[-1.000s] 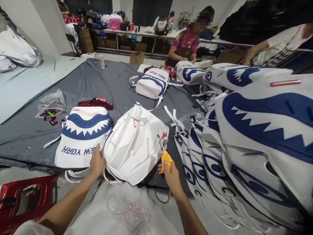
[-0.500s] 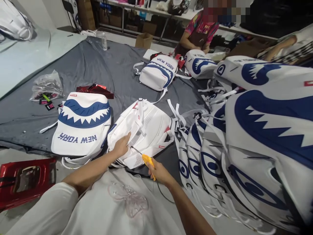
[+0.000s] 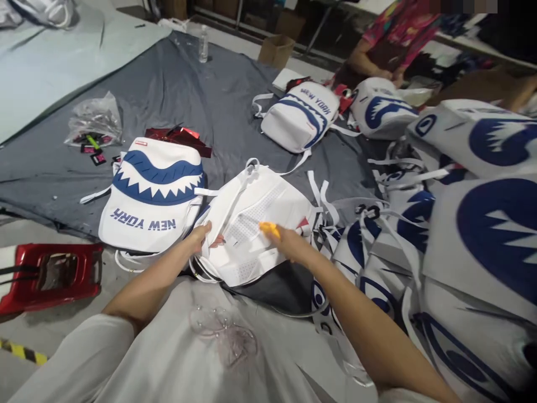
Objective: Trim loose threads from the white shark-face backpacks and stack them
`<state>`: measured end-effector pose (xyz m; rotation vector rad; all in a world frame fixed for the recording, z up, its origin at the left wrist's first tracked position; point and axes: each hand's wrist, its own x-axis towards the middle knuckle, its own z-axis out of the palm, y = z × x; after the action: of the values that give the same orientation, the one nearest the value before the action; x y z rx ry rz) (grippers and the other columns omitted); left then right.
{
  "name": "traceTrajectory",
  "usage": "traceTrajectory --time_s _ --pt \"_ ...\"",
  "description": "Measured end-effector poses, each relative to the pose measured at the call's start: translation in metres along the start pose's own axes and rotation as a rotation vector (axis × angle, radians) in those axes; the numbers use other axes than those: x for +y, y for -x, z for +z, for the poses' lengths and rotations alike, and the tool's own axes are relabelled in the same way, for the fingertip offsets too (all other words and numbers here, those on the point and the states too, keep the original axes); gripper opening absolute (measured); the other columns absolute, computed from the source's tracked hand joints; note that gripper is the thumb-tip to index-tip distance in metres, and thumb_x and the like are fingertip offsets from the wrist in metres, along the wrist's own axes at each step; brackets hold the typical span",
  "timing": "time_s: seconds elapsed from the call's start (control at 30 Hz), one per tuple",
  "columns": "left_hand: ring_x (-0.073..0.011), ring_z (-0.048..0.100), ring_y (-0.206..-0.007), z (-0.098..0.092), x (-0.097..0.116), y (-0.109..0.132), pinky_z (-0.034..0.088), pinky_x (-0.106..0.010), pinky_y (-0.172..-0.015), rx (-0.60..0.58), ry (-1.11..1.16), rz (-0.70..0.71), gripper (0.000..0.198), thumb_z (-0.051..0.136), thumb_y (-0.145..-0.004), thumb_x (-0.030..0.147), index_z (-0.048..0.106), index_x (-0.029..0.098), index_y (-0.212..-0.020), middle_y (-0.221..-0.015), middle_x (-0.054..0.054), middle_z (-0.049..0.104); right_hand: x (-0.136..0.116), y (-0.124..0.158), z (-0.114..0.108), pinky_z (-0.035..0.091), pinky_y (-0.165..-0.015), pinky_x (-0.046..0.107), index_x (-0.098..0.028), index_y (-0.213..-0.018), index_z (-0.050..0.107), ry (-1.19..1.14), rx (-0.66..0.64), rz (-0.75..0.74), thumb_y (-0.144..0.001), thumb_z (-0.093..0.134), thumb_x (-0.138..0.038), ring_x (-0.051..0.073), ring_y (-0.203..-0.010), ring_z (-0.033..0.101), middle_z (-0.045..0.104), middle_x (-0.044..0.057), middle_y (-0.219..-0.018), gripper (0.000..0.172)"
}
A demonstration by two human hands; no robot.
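A white backpack point(image 3: 260, 215) lies back side up on the grey cloth in front of me, its mesh panel and straps facing up. My left hand point(image 3: 200, 238) grips its near left edge, fingers curled over the fabric. My right hand point(image 3: 289, 245) is closed on a yellow-handled snipper point(image 3: 269, 228) held over the middle of the same backpack; the blade is blurred. To the left lies a white backpack with a blue shark mouth and "NEW YORK" lettering point(image 3: 153, 196).
A large pile of white and blue shark backpacks point(image 3: 461, 235) fills the right side. Another backpack point(image 3: 302, 115) lies farther back, near a seated person point(image 3: 390, 47). A clear bag of tags point(image 3: 94, 120), red pieces point(image 3: 180, 137), a bottle point(image 3: 203, 43) and a red tray point(image 3: 50, 274) are around.
My right hand moved the yellow snipper from the backpack's near edge up over its middle. My left hand shifted along the backpack's left edge. The view tilted down and right.
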<state>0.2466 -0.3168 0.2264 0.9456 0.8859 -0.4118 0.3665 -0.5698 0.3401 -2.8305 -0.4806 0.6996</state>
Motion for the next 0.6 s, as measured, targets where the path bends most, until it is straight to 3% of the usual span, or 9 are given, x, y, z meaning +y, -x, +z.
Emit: traceTrajectory --time_s 0.1,0.23,0.37,0.47,0.53,0.6 --pt "-0.0232 0.071 -0.068 0.002 0.000 -0.007 0.058 -0.030 -0.057 0.009 0.029 -0.113 0.051 0.046 -0.096 0.049 0.063 0.003 -0.111 -0.079 -0.018 0.073 -0.011 0.006 -0.004 0.048 -0.077 0.032 -0.015 -0.122 0.059 -0.002 -0.072 -0.020 -0.097 0.041 -0.055 0.024 -0.089 0.067 0.072 0.013 -0.099 0.050" --pt "-0.0228 0.068 -0.063 0.005 0.000 -0.011 0.056 -0.031 -0.054 0.023 0.042 -0.141 0.050 0.048 -0.095 0.048 0.062 0.004 -0.112 -0.075 -0.015 0.071 -0.024 0.016 -0.010 0.048 -0.070 0.030 -0.016 -0.126 0.058 -0.059 -0.198 -0.052 -0.097 0.044 -0.050 0.021 -0.076 0.066 0.072 0.010 -0.093 0.047" --pt "-0.0202 0.066 -0.059 0.005 0.003 -0.011 0.054 -0.029 -0.054 0.030 0.032 -0.153 0.048 0.046 -0.097 0.046 0.060 0.003 -0.114 -0.072 -0.013 0.070 -0.024 0.015 -0.011 0.047 -0.067 0.030 -0.015 -0.123 0.058 -0.065 -0.201 -0.023 -0.097 0.043 -0.050 0.021 -0.071 0.065 0.070 0.007 -0.081 0.046" --pt "-0.0187 0.064 -0.062 0.007 0.005 -0.005 0.054 -0.029 -0.060 0.025 -0.009 -0.162 0.049 0.043 -0.098 0.043 0.057 0.002 -0.120 -0.077 -0.013 0.069 -0.021 0.011 -0.012 0.047 -0.069 0.031 -0.014 -0.122 0.057 -0.043 -0.166 -0.016 -0.097 0.042 -0.049 0.024 -0.079 0.066 0.070 0.010 -0.088 0.046" --pt "-0.0196 0.065 -0.069 0.013 0.002 0.002 0.055 -0.032 -0.068 0.037 -0.157 -0.078 0.051 0.037 -0.100 0.043 0.052 0.004 -0.129 -0.086 -0.014 0.069 -0.019 0.008 -0.017 0.047 -0.074 0.032 -0.013 -0.119 0.058 -0.015 -0.098 0.000 -0.097 0.043 -0.047 0.026 -0.090 0.066 0.070 0.013 -0.096 0.044" --pt "-0.0227 0.065 -0.085 0.023 -0.007 0.011 0.053 -0.036 -0.081 0.092 -0.478 0.172 0.054 0.037 -0.099 0.044 0.044 0.011 -0.141 -0.102 -0.015 0.067 -0.015 0.008 -0.026 0.047 -0.077 0.033 -0.013 -0.118 0.058 -0.005 -0.091 -0.020 -0.096 0.044 -0.049 0.028 -0.094 0.066 0.070 0.014 -0.099 0.044"
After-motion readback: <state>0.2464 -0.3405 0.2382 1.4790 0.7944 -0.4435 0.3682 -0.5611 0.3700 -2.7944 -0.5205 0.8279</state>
